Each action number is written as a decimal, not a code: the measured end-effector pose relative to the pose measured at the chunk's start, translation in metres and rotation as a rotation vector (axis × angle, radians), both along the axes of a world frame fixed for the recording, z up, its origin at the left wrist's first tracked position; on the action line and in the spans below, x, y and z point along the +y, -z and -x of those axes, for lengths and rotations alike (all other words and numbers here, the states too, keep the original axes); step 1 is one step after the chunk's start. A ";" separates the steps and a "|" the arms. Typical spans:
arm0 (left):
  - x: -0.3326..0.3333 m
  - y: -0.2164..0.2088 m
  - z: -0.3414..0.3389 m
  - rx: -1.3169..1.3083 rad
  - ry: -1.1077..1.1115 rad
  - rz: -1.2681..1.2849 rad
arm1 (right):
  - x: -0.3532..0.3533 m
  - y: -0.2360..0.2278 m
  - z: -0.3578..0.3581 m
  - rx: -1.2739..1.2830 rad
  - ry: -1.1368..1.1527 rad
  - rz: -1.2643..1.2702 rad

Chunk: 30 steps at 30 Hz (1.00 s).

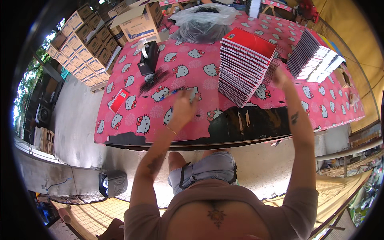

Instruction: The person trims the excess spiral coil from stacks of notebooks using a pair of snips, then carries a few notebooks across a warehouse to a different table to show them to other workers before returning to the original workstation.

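Note:
My left hand [186, 107] is over the pink table cover, blurred by motion. Against its fingertips shows a slim tool with blue parts [173, 93], perhaps lying on the cover; whether I grip it is unclear. My right hand [282, 79] reaches to the right side of a tall stack of spiral notebooks [244, 66] with red covers. Black wire binding coils [274, 66] lie beside that stack, close to my right fingers, which are smeared. More loose black coils [156, 81] lie left of centre, just below a black tape dispenser [149, 59].
A small red card or booklet [119, 101] lies at the table's left. A second notebook stack [314, 58] leans at the right. Farther back are a clear plastic bag with dark contents [204, 25] and an open carton [138, 25]. Stacked cartons [82, 48] stand left of the table.

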<state>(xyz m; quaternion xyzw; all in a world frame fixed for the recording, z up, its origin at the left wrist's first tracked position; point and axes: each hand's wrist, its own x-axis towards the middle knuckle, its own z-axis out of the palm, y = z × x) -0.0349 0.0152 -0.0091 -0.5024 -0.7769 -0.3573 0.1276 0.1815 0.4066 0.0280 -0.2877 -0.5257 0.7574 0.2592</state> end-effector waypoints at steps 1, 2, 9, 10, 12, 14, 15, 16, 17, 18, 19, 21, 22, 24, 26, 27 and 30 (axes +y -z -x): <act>0.018 -0.005 -0.025 -0.389 0.199 0.050 | 0.019 0.035 -0.027 -0.066 -0.087 0.045; 0.000 0.003 -0.035 -0.790 0.272 0.128 | -0.040 0.058 0.005 -0.083 -0.243 0.117; 0.063 0.019 -0.089 -1.299 0.355 -0.067 | -0.089 0.056 -0.006 -0.111 -0.264 0.119; 0.068 0.025 -0.080 -1.244 0.345 -0.056 | -0.102 0.053 -0.004 -0.113 -0.287 0.123; 0.072 0.032 -0.056 -1.320 0.330 -0.031 | -0.134 0.045 -0.007 -0.127 -0.317 0.132; 0.071 0.025 -0.037 -1.340 0.370 -0.076 | -0.172 0.046 -0.003 -0.130 -0.173 0.086; 0.072 0.012 -0.034 -1.328 0.426 -0.133 | -0.190 0.047 -0.004 -0.051 -0.132 0.106; 0.090 0.007 -0.038 -1.333 0.513 -0.171 | -0.203 0.049 -0.009 -0.074 0.038 0.167; 0.096 0.009 -0.026 -1.340 0.514 -0.221 | -0.228 0.041 0.002 0.018 0.083 0.183; 0.086 0.013 0.002 -1.319 0.471 -0.305 | -0.257 0.033 0.026 0.072 0.082 0.244; 0.087 0.021 0.021 -1.318 0.457 -0.373 | -0.280 0.026 0.044 0.088 0.117 0.285; 0.087 0.028 0.052 -1.567 0.574 -0.375 | -0.298 0.023 0.057 0.114 0.123 0.338; 0.082 0.030 0.064 -1.687 0.635 -0.378 | -0.302 0.029 0.061 0.125 0.084 0.346; 0.088 0.019 0.053 -1.597 0.436 -0.264 | -0.275 0.058 0.055 0.073 0.231 0.218; 0.077 0.011 0.049 -1.492 0.307 -0.190 | -0.232 0.090 0.046 -0.051 0.481 -0.053; 0.063 0.016 0.051 -1.510 0.273 -0.196 | -0.228 0.075 0.047 -0.026 0.327 -0.090; 0.053 0.022 0.042 -1.620 0.333 -0.258 | -0.221 0.047 0.045 -0.005 0.016 -0.173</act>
